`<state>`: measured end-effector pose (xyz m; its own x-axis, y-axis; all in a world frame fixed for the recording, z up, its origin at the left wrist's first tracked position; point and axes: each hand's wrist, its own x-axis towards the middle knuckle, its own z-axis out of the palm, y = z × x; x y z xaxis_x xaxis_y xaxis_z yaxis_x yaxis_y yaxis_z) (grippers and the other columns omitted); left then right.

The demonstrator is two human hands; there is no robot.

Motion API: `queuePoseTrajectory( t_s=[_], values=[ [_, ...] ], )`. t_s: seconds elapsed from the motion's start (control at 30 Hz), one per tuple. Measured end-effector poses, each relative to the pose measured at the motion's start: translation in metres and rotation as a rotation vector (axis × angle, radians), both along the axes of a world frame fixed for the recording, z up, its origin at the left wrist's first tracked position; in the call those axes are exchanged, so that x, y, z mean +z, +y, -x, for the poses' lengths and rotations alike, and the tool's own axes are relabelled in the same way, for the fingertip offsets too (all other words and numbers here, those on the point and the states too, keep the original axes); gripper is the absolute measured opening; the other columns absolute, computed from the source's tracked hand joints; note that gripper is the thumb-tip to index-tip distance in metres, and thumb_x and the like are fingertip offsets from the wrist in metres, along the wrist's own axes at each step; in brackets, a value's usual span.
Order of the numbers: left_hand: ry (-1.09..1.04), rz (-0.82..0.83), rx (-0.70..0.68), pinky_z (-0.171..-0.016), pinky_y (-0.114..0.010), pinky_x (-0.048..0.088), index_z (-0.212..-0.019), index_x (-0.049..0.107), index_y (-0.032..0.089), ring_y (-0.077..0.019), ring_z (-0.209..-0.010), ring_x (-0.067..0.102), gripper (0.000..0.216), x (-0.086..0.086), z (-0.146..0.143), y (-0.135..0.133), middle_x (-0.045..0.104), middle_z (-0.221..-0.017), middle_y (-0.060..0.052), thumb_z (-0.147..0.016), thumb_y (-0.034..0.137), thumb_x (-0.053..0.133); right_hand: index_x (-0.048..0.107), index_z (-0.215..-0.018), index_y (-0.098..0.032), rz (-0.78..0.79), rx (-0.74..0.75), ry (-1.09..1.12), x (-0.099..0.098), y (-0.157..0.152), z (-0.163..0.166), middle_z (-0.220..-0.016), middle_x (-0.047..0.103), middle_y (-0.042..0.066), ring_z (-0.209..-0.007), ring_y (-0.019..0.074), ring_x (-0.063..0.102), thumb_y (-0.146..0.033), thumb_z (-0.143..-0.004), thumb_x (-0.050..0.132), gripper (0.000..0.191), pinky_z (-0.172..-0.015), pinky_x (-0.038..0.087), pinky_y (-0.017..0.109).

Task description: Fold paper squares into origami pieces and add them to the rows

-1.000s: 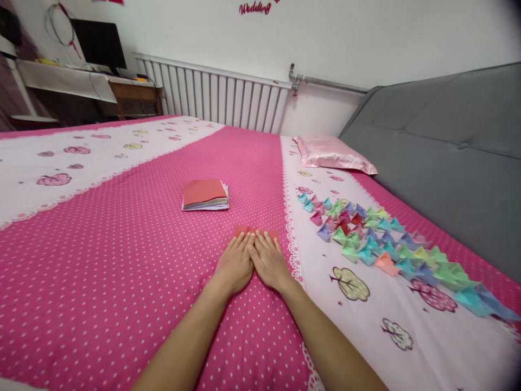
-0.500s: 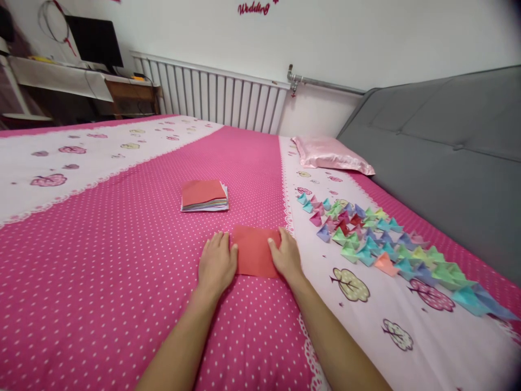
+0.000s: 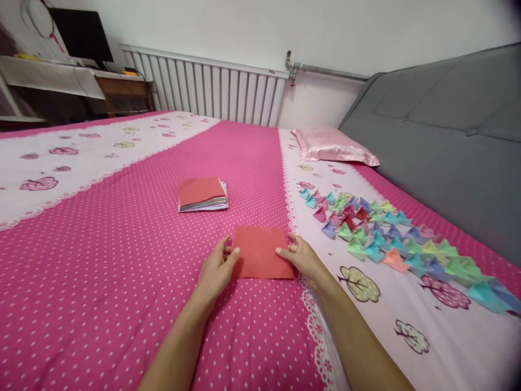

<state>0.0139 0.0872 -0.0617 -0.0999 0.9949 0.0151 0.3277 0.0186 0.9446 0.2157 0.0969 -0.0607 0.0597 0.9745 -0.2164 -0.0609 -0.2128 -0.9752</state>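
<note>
A flat red sheet of square paper (image 3: 260, 254) lies between my hands on the pink dotted bedspread (image 3: 122, 260). My left hand (image 3: 218, 264) pinches its left edge, thumb on top and fingers at the side and beneath. On the opposite edge my right hand (image 3: 303, 255) grips the sheet the same way, its thumb resting on the top face. Farther off, a stack of coloured paper (image 3: 202, 194) sits with a red sheet uppermost. Rows of small folded paper boats (image 3: 394, 244) in many colours stand to the right.
A pink satin pillow (image 3: 334, 145) lies at the back right, beside the grey padded headboard (image 3: 443, 103). Behind the bed are a white radiator (image 3: 207, 87) and a pipe (image 3: 325, 70). A desk with a monitor (image 3: 83, 35) stands at the far left.
My fingers have shifted from lying over the sheet's sides to pinching its edges, and more of the red paper shows. The view has tilted slightly downward.
</note>
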Motion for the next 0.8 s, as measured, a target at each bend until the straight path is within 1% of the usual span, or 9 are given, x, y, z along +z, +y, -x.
queuePoseTrajectory(
  t_s=[0.07, 0.17, 0.3, 0.37, 0.43, 0.5, 0.57, 0.7, 0.8],
  values=[
    [-0.213, 0.055, 0.052, -0.052, -0.021, 0.041, -0.121, 0.046, 0.013, -0.0102, -0.059, 0.054, 0.056, 0.008, -0.003, -0.003, 0.058, -0.075, -0.002, -0.073, 0.039, 0.058, 0.033, -0.129, -0.014, 0.009, 0.017, 0.175, 0.004, -0.001, 0.004, -0.084, 0.07, 0.006, -0.074, 0.0222, 0.067, -0.02, -0.062, 0.07, 0.077, -0.071, 0.052, 0.038],
    [-0.503, 0.108, 0.078, -0.042, -0.015, 0.034, -0.122, 0.044, 0.014, -0.0031, -0.044, 0.042, 0.063, 0.019, -0.004, -0.008, 0.052, -0.066, 0.005, -0.068, 0.038, 0.065, 0.035, -0.129, -0.016, -0.051, -0.004, 0.277, 0.009, -0.003, 0.008, -0.085, 0.07, 0.005, -0.073, 0.0208, 0.067, -0.022, -0.062, 0.071, 0.076, -0.073, 0.053, 0.036],
    [-0.701, 0.083, 0.019, -0.041, -0.013, 0.035, -0.123, 0.044, 0.019, -0.0019, -0.044, 0.045, 0.061, 0.026, -0.004, -0.011, 0.051, -0.067, 0.005, -0.069, 0.034, 0.065, 0.021, -0.137, -0.02, -0.196, -0.017, 0.316, 0.017, -0.007, 0.013, -0.085, 0.069, 0.002, -0.077, 0.0202, 0.067, -0.024, -0.065, 0.068, 0.085, -0.075, 0.052, 0.037],
    [-0.686, 0.001, -0.001, -0.048, -0.014, 0.042, -0.126, 0.041, 0.022, -0.0042, -0.053, 0.052, 0.064, 0.027, -0.006, -0.012, 0.055, -0.073, 0.003, -0.068, 0.03, 0.067, 0.016, -0.138, -0.025, -0.29, 0.005, 0.31, 0.022, -0.01, 0.017, -0.093, 0.067, 0.003, -0.083, 0.0205, 0.066, -0.025, -0.068, 0.066, 0.085, -0.076, 0.052, 0.037],
    [-0.629, -0.094, -0.033, -0.061, -0.019, 0.049, -0.129, 0.038, 0.023, -0.0092, -0.07, 0.06, 0.068, 0.026, -0.007, -0.012, 0.061, -0.086, -0.001, -0.067, 0.026, 0.068, 0.017, -0.138, -0.027, -0.354, 0.031, 0.275, 0.025, -0.013, 0.021, -0.102, 0.065, 0.005, -0.09, 0.0209, 0.064, -0.026, -0.071, 0.063, 0.081, -0.076, 0.052, 0.037],
    [-0.546, -0.176, -0.071, -0.074, -0.026, 0.051, -0.128, 0.039, 0.022, -0.0158, -0.091, 0.061, 0.068, 0.023, -0.009, -0.012, 0.061, -0.105, -0.006, -0.067, 0.025, 0.067, 0.02, -0.137, -0.027, -0.388, 0.044, 0.222, 0.027, -0.014, 0.023, -0.106, 0.063, 0.006, -0.094, 0.0213, 0.062, -0.027, -0.073, 0.061, 0.076, -0.077, 0.052, 0.037],
    [-0.409, -0.229, -0.092, -0.082, -0.031, 0.05, -0.123, 0.046, 0.021, -0.0204, -0.103, 0.057, 0.059, 0.019, -0.008, -0.011, 0.056, -0.118, -0.009, -0.068, 0.026, 0.066, 0.027, -0.135, -0.026, -0.422, 0.046, 0.181, 0.026, -0.015, 0.024, -0.111, 0.061, 0.007, -0.098, 0.0216, 0.061, -0.026, -0.074, 0.059, 0.069, -0.08, 0.051, 0.038],
    [-0.147, -0.294, -0.058, -0.085, -0.035, 0.048, -0.109, 0.06, 0.019, -0.0215, -0.102, 0.058, 0.038, 0.012, -0.005, -0.011, 0.062, -0.112, -0.008, -0.073, 0.028, 0.062, 0.047, -0.122, -0.023, -0.495, 0.034, 0.062, 0.024, -0.013, 0.023, -0.118, 0.057, 0.008, -0.104, 0.0212, 0.057, -0.022, -0.074, 0.06, 0.05, -0.086, 0.048, 0.037],
    [-0.029, -0.37, -0.002, -0.084, -0.036, 0.048, -0.102, 0.065, 0.02, -0.0204, -0.094, 0.061, 0.029, 0.012, -0.003, -0.012, 0.067, -0.102, -0.006, -0.074, 0.028, 0.06, 0.057, -0.111, -0.023, -0.555, 0.002, -0.135, 0.025, -0.015, 0.021, -0.11, 0.062, 0.006, -0.101, 0.0205, 0.057, -0.023, -0.073, 0.062, 0.038, -0.087, 0.047, 0.037]
  ],
)
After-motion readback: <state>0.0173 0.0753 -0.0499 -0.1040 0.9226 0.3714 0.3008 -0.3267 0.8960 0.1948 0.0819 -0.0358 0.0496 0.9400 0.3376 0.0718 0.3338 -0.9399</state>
